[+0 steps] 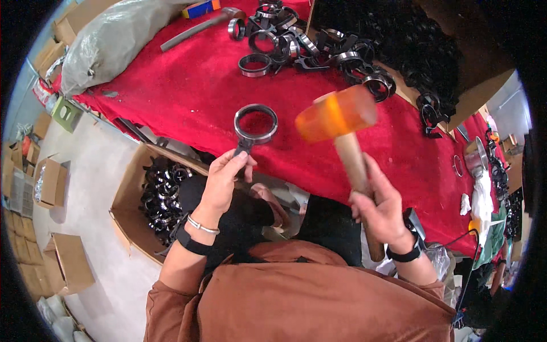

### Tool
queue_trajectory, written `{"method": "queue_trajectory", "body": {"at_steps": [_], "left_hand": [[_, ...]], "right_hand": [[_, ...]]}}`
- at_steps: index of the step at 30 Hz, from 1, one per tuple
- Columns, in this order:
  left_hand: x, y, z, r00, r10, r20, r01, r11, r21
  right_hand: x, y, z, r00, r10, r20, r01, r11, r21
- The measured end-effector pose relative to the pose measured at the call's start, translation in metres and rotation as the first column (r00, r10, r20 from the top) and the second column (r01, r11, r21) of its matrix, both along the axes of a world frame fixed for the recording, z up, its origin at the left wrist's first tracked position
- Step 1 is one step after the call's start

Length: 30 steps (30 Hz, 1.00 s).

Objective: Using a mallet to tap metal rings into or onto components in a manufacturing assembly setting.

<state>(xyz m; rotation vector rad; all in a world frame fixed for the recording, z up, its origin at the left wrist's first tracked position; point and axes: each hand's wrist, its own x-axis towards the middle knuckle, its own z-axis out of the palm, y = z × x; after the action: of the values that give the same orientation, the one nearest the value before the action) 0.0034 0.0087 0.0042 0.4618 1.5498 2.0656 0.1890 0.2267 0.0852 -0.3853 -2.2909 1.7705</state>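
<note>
My left hand [225, 178] pinches the short black handle of a ring-shaped part [256, 138], a black ring with a silver metal band. The ring lies at the near part of the red-covered table, its handle toward me. In my right hand [380, 204] is a mallet [352, 157] with a wooden handle and a translucent orange head. The mallet head is raised to the right of the ring, apart from it and slightly blurred. My fingers wrap round the lower half of its handle.
A heap of similar black and silver rings [285, 43] lies at the table's far side. Behind it stands a carton [484, 74] of black parts. A hammer [196, 29] and a filled plastic sack [117, 43] are far left. Below left, an open carton [128, 196] holds more rings.
</note>
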Motion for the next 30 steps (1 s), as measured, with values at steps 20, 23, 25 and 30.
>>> {"method": "queue_trajectory", "body": {"at_steps": [20,23,25,30], "left_hand": [[0.011,-0.001,-0.012,0.99,0.044,0.134,-0.056,0.994,0.09],[0.011,-0.002,-0.012,0.992,0.052,0.118,-0.063,0.994,0.091],[0.013,0.0,-0.008,0.992,0.046,0.115,-0.057,0.994,0.093],[0.013,-0.003,-0.014,0.993,0.074,0.088,-0.08,0.995,0.067]], "right_hand": [[-0.038,-0.043,0.02,0.911,0.322,-0.258,0.001,0.624,0.782],[-0.068,-0.064,0.023,0.889,0.348,-0.297,-0.006,0.658,0.753],[-0.079,-0.059,0.011,0.934,0.357,0.003,-0.234,0.606,0.76],[-0.105,-0.057,0.034,0.904,0.415,-0.107,-0.228,0.678,0.699]]}}
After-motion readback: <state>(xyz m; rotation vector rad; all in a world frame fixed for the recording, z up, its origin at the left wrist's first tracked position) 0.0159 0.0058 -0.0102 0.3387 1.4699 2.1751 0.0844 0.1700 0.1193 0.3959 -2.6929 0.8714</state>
